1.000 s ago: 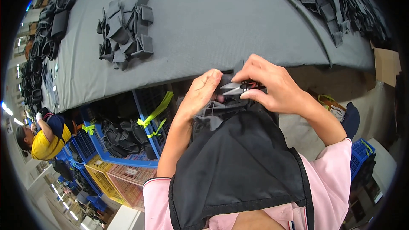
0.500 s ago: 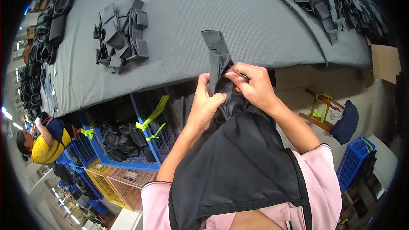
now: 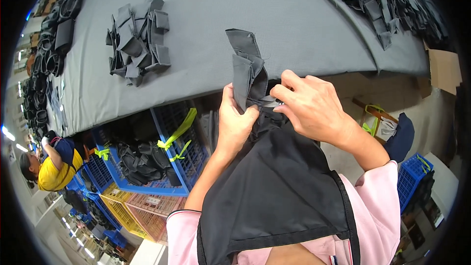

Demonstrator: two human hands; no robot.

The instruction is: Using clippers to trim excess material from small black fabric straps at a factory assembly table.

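My left hand point(image 3: 234, 123) is closed on a strip of folded dark grey fabric pieces point(image 3: 248, 71), pinching it between thumb and fingers. The strip stands up from the hand, its upper end over the table's near edge. In my right hand point(image 3: 311, 105) are small thread snips point(image 3: 270, 102). Their metal blades point left and touch or nearly touch the strip's right side beside my left thumb; most of the handle is hidden by the fingers. Below both hands hangs a black apron point(image 3: 274, 181) over a pink shirt.
A grey cloth-covered table point(image 3: 196, 34) bears a heap of folded grey pieces point(image 3: 140, 39) and a larger pile of strips point(image 3: 373, 5). Underneath stand blue crates point(image 3: 184, 167) with black items. A wooden stool point(image 3: 375, 118) stands right; a person in yellow point(image 3: 59, 167) works far left.
My right hand has drawn back to the right and turned, baring the snips' blades. The strip has shifted slightly up and left, with its folded pieces facing me more.
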